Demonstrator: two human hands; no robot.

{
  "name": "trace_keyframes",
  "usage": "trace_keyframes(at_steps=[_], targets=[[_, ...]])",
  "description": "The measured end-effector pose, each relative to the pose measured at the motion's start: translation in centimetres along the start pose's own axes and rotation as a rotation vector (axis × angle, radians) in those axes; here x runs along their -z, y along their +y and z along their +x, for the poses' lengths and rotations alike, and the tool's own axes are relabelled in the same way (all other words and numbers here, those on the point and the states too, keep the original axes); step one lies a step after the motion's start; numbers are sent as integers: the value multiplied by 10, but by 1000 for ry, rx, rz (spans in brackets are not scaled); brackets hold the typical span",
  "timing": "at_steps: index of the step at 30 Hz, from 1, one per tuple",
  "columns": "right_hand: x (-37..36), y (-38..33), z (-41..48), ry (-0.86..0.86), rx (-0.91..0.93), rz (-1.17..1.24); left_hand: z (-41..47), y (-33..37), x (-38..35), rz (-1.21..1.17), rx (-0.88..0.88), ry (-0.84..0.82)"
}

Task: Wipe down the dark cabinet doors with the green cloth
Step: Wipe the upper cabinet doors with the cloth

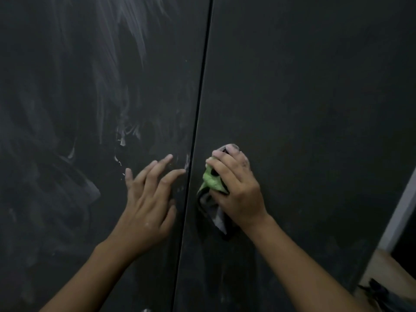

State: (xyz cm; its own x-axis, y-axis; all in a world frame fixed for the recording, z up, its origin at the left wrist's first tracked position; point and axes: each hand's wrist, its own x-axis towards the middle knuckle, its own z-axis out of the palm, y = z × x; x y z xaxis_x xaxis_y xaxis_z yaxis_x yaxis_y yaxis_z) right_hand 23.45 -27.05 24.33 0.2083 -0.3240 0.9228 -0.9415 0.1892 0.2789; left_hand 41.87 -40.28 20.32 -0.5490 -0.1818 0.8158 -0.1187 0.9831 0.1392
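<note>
The work surface consists of two flat, matt, dark cabinet doors that meet at a narrow vertical seam (202,86). The left door (67,199) carries whitish smear streaks (135,30) across its upper and middle area. The right door (315,97) shows no comparable streaks.

The crumpled green cloth (212,180) is on the right door, just right of the seam and low in the view. The right hand (238,190) grasps it, with the fingers curled over the bunched fabric and pressing it against the panel. A greyer fold of the cloth hangs below the hand.

The left hand (146,206) is released, with its fingers straight and spread. It lies at the left door, with the fingertips just beside the seam. Contact with the panel is likely but cannot be confirmed.

Handling assessment:
- The cloth appears soft, light and fully compliant. It will take the shape of the palm and offers no stiffness of its own.
- The best hold is over the top of the bunch, with the loose ends gathered in so that they do not trail.
- The hand must supply all the pressure. The doors appear smooth, so the cloth should glide easily.
- The loose fold may drag residue back over cleaned areas.

At the lower right, beyond the door edge, are a pale strip (403,203) and a light wooden surface (380,266).
</note>
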Motion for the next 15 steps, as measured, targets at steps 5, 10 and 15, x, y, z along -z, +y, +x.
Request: trace_keyframes(at_steps=[5,10,15], targets=[[-12,-8,-74,-274,302,100,-8,5,-20,-2,15,-115],[5,9,-126,-474,514,25,-15,15,-31,60,-9,-207],[45,55,-65,-192,242,-82,-16,24,-37,68,16,-201]])
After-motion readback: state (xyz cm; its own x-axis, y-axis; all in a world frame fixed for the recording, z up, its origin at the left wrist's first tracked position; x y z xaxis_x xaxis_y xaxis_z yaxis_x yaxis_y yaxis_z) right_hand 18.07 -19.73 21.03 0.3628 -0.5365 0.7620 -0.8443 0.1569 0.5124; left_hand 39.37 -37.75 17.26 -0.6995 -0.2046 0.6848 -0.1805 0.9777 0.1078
